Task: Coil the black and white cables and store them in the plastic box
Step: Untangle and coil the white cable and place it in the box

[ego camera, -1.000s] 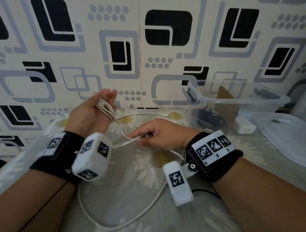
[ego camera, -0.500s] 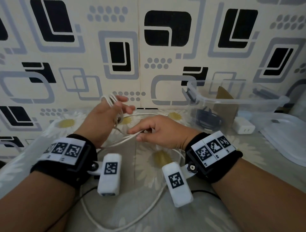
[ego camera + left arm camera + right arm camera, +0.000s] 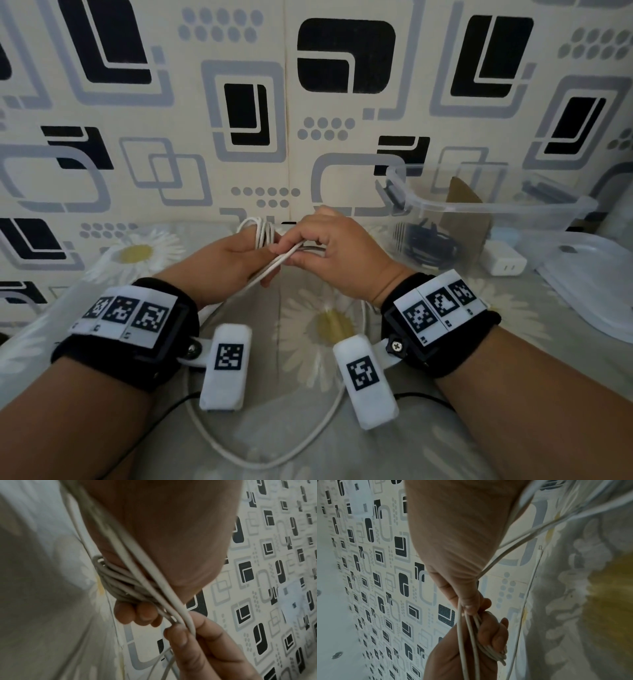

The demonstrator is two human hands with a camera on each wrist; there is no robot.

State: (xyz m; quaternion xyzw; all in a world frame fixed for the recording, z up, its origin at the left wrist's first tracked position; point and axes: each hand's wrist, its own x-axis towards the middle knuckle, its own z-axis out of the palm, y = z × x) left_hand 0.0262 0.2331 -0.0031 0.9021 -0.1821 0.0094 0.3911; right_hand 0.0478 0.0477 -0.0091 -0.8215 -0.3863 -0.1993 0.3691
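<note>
Soft, dim, even light without glare; wide-angle bending at the edges; both wrist views smeared, blurriest toward 9 and 3 o'clock.

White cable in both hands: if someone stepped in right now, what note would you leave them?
Left hand: its grip holds the wound loops of the white cable.
Right hand: pinches the strands beside the coil.
Loose white cable lies on the bedsheet between the wrists.
Black cable is in the plastic box, at right.
Left: wind the slack, then put the white coil in the box.
</note>
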